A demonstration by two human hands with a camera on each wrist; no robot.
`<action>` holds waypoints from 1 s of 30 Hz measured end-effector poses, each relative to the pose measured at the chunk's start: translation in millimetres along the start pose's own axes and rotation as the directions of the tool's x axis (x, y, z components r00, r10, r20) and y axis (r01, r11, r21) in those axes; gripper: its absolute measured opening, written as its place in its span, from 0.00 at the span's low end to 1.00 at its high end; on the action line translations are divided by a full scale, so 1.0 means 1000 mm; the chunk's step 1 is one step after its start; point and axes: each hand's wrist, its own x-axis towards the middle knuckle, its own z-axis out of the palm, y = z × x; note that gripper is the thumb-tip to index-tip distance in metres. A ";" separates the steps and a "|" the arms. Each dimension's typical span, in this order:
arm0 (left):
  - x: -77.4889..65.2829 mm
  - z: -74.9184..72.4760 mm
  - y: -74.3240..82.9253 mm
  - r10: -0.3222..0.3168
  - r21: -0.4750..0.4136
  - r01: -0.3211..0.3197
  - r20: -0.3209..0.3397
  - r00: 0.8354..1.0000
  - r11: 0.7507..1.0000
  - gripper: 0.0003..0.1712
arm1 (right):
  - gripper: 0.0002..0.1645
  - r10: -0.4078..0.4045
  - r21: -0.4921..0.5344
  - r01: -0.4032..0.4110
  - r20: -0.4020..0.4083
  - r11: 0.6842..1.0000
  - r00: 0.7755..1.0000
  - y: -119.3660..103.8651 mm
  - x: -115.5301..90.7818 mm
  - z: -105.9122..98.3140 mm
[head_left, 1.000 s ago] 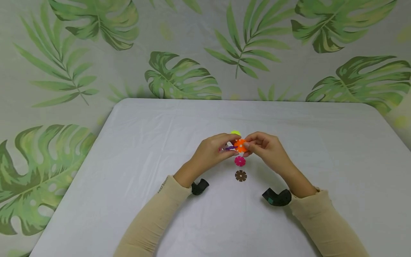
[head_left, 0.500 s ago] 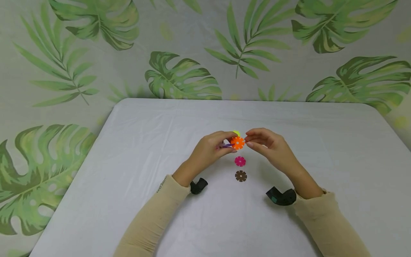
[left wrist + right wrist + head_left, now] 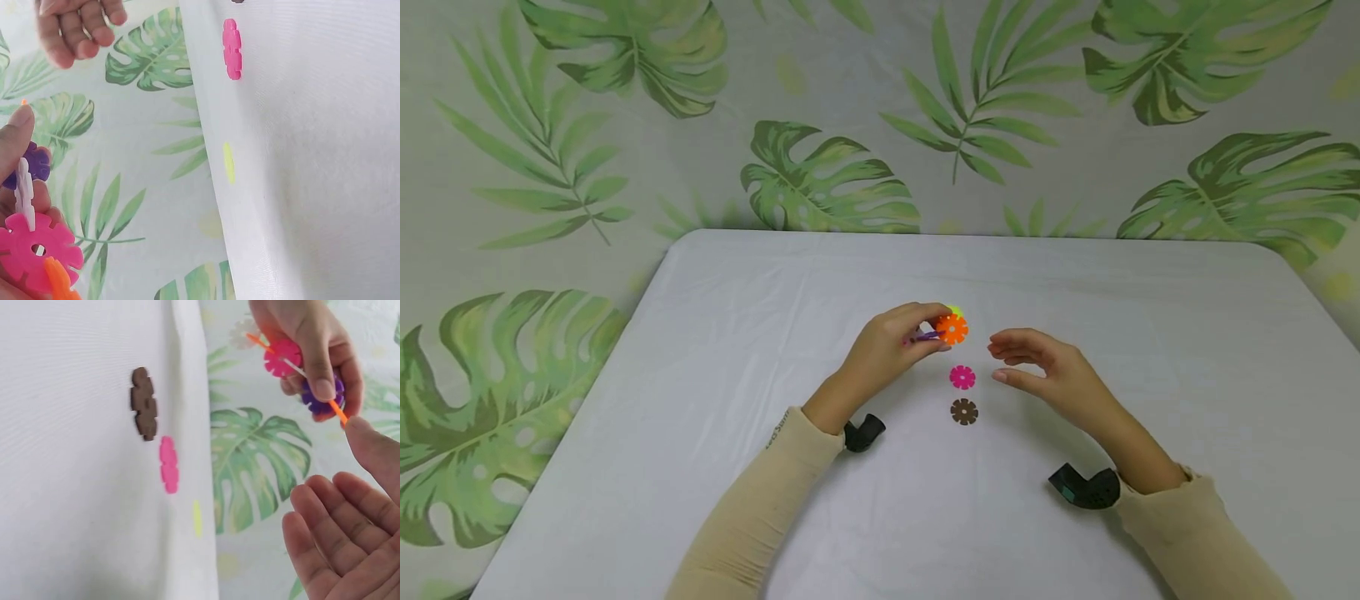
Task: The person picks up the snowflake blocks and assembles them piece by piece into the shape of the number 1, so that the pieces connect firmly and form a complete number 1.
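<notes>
My left hand [image 3: 887,342] holds a chain of interlocked notched plastic discs above the table. At its right end is an orange disc [image 3: 952,329]. In the left wrist view a purple disc [image 3: 40,165], a white disc [image 3: 24,194], a pink disc [image 3: 62,240] and another orange disc [image 3: 60,281] follow along the chain. A further white disc [image 3: 244,334] shows at the far end in the right wrist view. To the right, apart from the chain, my right hand [image 3: 1048,367] is held with thumb and fingers spread and nothing between them.
On the white-covered table [image 3: 700,375] lie a loose pink disc [image 3: 962,377] and a brown disc [image 3: 964,412] in a row. A yellow disc [image 3: 957,311] lies behind the left fingertips, partly hidden. A leaf-print cloth [image 3: 820,175] hangs behind the table.
My right hand has let go of the orange disc and moved right and toward me, its fingers spreading. The left hand has shifted slightly left and up with the chain.
</notes>
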 end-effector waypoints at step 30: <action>0.000 -0.003 0.000 -0.003 0.007 0.003 0.005 1.000 1.000 0.21 | 0.21 -0.083 -0.121 0.114 0.233 0.986 0.969 0.040 -0.004 0.039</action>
